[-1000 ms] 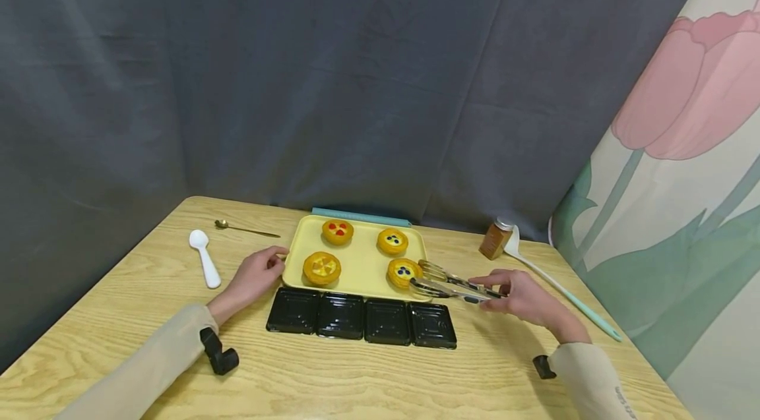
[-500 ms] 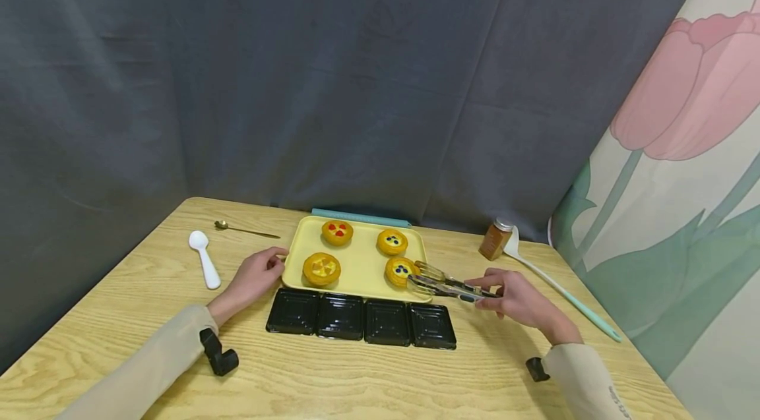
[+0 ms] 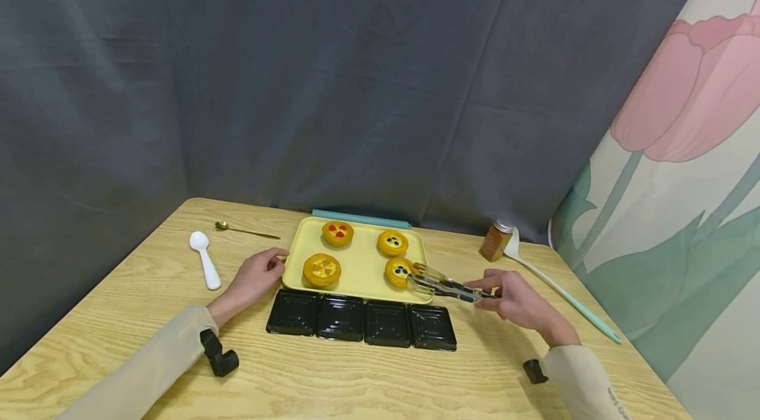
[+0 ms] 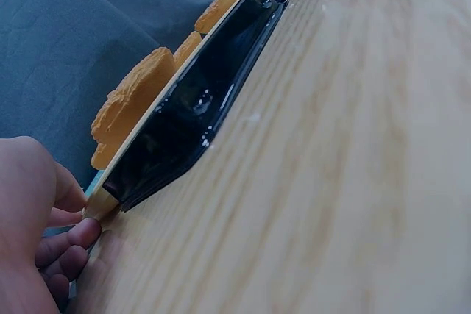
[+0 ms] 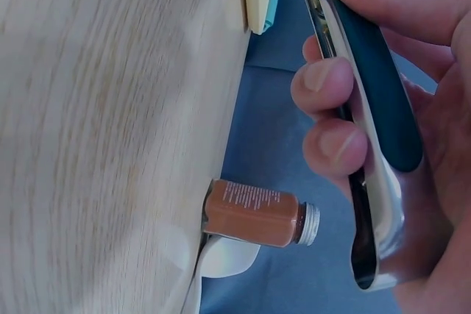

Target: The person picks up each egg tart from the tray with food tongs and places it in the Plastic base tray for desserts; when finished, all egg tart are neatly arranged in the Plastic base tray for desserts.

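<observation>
In the head view, a yellow tray holds several tarts. My left hand is at its left edge; in the left wrist view the fingers pinch the tray's corner. My right hand grips metal tongs by their dark-padded handles, thumb on one side and fingers curled round the other, as the right wrist view shows. The tongs' tips are right at the near-right tart with blue berries, one overlapping its right side. Behind it is another blueberry tart. On the left are a red-topped tart and a yellow-chunk tart.
A row of black plastic trays lies along the yellow tray's near edge. To the left are a white spoon and a thin gold spoon. A brown jar and a long-handled spatula are on the right. A teal strip lies behind the tray.
My right hand has moved slightly left, bringing the tongs' tips further over the near-right tart, which has shifted slightly left. My left hand has stayed at the tray's edge.
</observation>
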`<state>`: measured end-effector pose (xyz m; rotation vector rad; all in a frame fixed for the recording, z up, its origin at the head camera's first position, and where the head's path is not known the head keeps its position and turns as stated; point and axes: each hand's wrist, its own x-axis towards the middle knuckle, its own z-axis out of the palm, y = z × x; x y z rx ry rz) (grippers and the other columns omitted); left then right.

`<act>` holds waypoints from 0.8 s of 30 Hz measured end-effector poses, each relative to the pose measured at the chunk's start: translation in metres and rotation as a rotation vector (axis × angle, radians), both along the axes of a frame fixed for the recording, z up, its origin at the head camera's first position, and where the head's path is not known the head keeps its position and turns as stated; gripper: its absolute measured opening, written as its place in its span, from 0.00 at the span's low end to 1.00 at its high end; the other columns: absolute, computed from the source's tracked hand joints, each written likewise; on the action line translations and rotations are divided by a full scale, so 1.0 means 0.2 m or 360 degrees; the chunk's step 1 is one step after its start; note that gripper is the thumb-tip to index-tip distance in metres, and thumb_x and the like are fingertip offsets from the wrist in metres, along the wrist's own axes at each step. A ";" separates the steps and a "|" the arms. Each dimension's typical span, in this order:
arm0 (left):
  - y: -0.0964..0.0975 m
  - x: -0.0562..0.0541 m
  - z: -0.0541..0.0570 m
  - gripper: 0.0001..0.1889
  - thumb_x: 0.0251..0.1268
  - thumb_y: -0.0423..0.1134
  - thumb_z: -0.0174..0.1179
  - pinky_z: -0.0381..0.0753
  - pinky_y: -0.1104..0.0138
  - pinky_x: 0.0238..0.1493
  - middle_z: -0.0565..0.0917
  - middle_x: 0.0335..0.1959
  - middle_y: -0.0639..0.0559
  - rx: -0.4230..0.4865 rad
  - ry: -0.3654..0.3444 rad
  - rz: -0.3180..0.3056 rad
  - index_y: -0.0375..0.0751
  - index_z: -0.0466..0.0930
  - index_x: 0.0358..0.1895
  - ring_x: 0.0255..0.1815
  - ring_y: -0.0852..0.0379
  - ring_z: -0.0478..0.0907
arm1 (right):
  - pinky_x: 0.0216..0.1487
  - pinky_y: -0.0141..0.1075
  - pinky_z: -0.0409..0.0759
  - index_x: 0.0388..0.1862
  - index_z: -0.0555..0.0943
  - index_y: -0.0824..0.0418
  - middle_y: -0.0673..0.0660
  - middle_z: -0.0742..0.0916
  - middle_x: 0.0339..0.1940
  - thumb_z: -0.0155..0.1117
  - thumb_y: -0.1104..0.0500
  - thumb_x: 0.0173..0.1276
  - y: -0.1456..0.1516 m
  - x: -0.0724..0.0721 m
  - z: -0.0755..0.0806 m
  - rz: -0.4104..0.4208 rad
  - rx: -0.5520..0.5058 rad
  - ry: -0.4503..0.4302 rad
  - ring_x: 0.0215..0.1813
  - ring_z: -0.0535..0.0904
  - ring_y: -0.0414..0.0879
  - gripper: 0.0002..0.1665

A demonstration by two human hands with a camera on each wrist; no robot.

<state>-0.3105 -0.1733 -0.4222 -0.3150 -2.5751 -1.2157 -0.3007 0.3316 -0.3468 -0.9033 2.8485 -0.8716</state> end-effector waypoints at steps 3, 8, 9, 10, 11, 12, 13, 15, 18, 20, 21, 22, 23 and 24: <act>0.00 -0.01 0.01 0.18 0.70 0.29 0.52 0.72 0.60 0.37 0.81 0.33 0.48 -0.0004 0.0005 -0.0004 0.27 0.78 0.60 0.31 0.54 0.73 | 0.18 0.31 0.65 0.59 0.84 0.65 0.51 0.73 0.25 0.71 0.65 0.65 0.00 0.01 0.00 0.0010 0.0000 0.0047 0.17 0.57 0.34 0.22; 0.01 -0.01 0.00 0.18 0.70 0.29 0.52 0.72 0.60 0.37 0.81 0.33 0.48 -0.0013 -0.0006 0.0015 0.27 0.79 0.59 0.31 0.54 0.72 | 0.18 0.31 0.65 0.58 0.85 0.67 0.50 0.73 0.25 0.70 0.66 0.65 0.00 0.01 0.01 0.0049 -0.0030 0.0108 0.17 0.57 0.33 0.22; 0.01 -0.01 0.00 0.18 0.70 0.30 0.52 0.72 0.60 0.37 0.81 0.33 0.49 -0.0014 -0.0011 0.0018 0.28 0.79 0.59 0.31 0.54 0.72 | 0.18 0.31 0.65 0.58 0.84 0.67 0.50 0.73 0.25 0.70 0.66 0.65 0.00 0.01 0.01 0.0060 -0.0039 0.0113 0.18 0.57 0.33 0.22; 0.01 -0.01 -0.01 0.18 0.70 0.30 0.52 0.72 0.60 0.37 0.81 0.34 0.49 -0.0013 -0.0016 0.0021 0.28 0.79 0.59 0.31 0.54 0.72 | 0.18 0.31 0.65 0.58 0.85 0.67 0.50 0.73 0.25 0.70 0.66 0.65 0.00 0.01 0.01 0.0061 -0.0043 0.0119 0.18 0.57 0.33 0.21; 0.01 0.00 -0.01 0.18 0.70 0.30 0.52 0.72 0.60 0.37 0.81 0.34 0.49 -0.0013 -0.0022 0.0024 0.28 0.79 0.59 0.31 0.54 0.72 | 0.18 0.31 0.65 0.58 0.85 0.67 0.50 0.72 0.25 0.70 0.66 0.65 0.00 0.01 0.01 0.0059 -0.0050 0.0110 0.18 0.57 0.33 0.21; 0.01 0.00 -0.02 0.18 0.70 0.30 0.52 0.72 0.60 0.37 0.81 0.34 0.49 -0.0009 -0.0028 0.0023 0.28 0.79 0.59 0.31 0.54 0.72 | 0.18 0.31 0.65 0.58 0.85 0.66 0.50 0.73 0.25 0.70 0.66 0.65 0.00 0.01 0.01 0.0057 -0.0053 0.0105 0.17 0.57 0.33 0.21; 0.01 0.00 -0.02 0.18 0.70 0.30 0.52 0.72 0.60 0.37 0.81 0.34 0.49 -0.0009 -0.0032 0.0023 0.28 0.79 0.60 0.31 0.54 0.72 | 0.18 0.31 0.65 0.58 0.85 0.66 0.51 0.72 0.25 0.70 0.66 0.66 0.00 0.01 0.01 0.0053 -0.0061 0.0088 0.17 0.57 0.33 0.21; 0.01 0.00 -0.03 0.18 0.70 0.30 0.52 0.71 0.60 0.37 0.81 0.34 0.49 -0.0006 -0.0034 0.0020 0.28 0.78 0.60 0.31 0.54 0.72 | 0.18 0.31 0.65 0.59 0.84 0.66 0.51 0.72 0.25 0.69 0.66 0.66 0.00 0.01 0.01 0.0046 -0.0071 0.0065 0.17 0.57 0.33 0.21; 0.00 0.00 -0.03 0.18 0.70 0.30 0.53 0.71 0.60 0.36 0.80 0.34 0.49 -0.0007 -0.0029 0.0031 0.28 0.79 0.59 0.30 0.55 0.72 | 0.19 0.31 0.65 0.60 0.84 0.66 0.52 0.72 0.26 0.69 0.65 0.67 0.00 0.03 0.02 0.0038 -0.0078 0.0041 0.17 0.56 0.34 0.22; 0.00 0.00 -0.03 0.18 0.70 0.30 0.53 0.72 0.60 0.36 0.81 0.33 0.49 -0.0008 -0.0020 0.0032 0.29 0.79 0.59 0.30 0.55 0.72 | 0.19 0.31 0.66 0.60 0.83 0.66 0.52 0.71 0.26 0.69 0.64 0.67 0.00 0.04 0.03 0.0037 -0.0078 0.0053 0.18 0.56 0.34 0.22; 0.00 -0.01 -0.03 0.18 0.70 0.30 0.53 0.72 0.60 0.36 0.81 0.33 0.49 -0.0008 -0.0016 0.0030 0.29 0.79 0.59 0.30 0.55 0.72 | 0.20 0.31 0.66 0.60 0.83 0.66 0.52 0.71 0.25 0.69 0.64 0.67 0.00 0.05 0.03 0.0038 -0.0070 0.0077 0.18 0.57 0.34 0.22; 0.00 -0.01 -0.03 0.18 0.70 0.30 0.53 0.72 0.60 0.36 0.81 0.33 0.49 -0.0008 -0.0011 0.0029 0.29 0.79 0.59 0.30 0.55 0.72 | 0.20 0.31 0.66 0.60 0.84 0.65 0.51 0.71 0.25 0.69 0.64 0.67 0.00 0.05 0.03 0.0037 -0.0063 0.0096 0.18 0.57 0.33 0.22; 0.00 -0.01 -0.03 0.18 0.70 0.30 0.53 0.72 0.60 0.36 0.81 0.33 0.49 -0.0008 -0.0009 0.0026 0.28 0.79 0.59 0.30 0.55 0.72 | 0.21 0.31 0.66 0.60 0.84 0.65 0.50 0.71 0.25 0.69 0.64 0.67 0.00 0.06 0.04 0.0040 -0.0057 0.0115 0.19 0.57 0.33 0.22; 0.00 -0.01 -0.02 0.18 0.70 0.30 0.53 0.72 0.60 0.36 0.81 0.33 0.49 -0.0007 -0.0008 0.0026 0.28 0.79 0.59 0.30 0.55 0.72 | 0.22 0.31 0.67 0.60 0.84 0.64 0.50 0.71 0.25 0.70 0.63 0.67 0.00 0.07 0.04 0.0045 -0.0047 0.0145 0.20 0.58 0.34 0.22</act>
